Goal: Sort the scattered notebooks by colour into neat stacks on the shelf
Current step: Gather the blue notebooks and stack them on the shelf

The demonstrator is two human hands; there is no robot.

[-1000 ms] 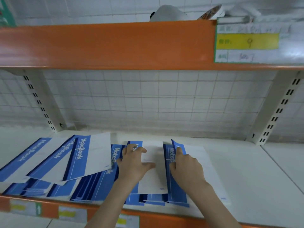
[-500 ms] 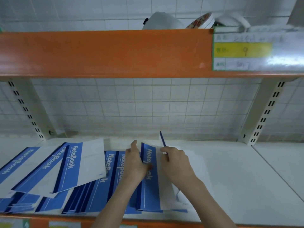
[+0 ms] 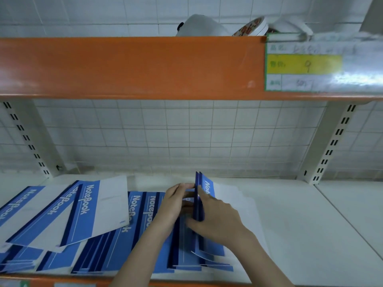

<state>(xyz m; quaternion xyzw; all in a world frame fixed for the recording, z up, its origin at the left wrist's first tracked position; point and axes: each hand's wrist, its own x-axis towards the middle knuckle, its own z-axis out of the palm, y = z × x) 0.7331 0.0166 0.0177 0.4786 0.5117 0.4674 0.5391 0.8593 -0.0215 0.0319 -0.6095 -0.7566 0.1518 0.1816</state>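
Blue-and-white notebooks marked "NoteBook" lie scattered and overlapping on the white shelf (image 3: 300, 224). A loose fan of them (image 3: 89, 210) covers the left side. In the middle, a small bundle of notebooks (image 3: 207, 187) stands tilted up on its long edge. My right hand (image 3: 217, 220) grips this bundle from the right, with the thumb across its near face. My left hand (image 3: 174, 204) holds the bundle's left face with curled fingers. Under both hands lies a flat pile of blue notebooks (image 3: 145, 235).
An orange upper shelf edge (image 3: 132, 67) hangs close above, carrying a yellow and white price label (image 3: 304, 65). White slotted uprights (image 3: 331, 141) stand at both sides before a tiled wall with wire mesh. White shelf surface extends to the right.
Both hands have raised the middle notebooks from lying flat to standing on edge and pressed them together. The head camera has tilted up slightly.
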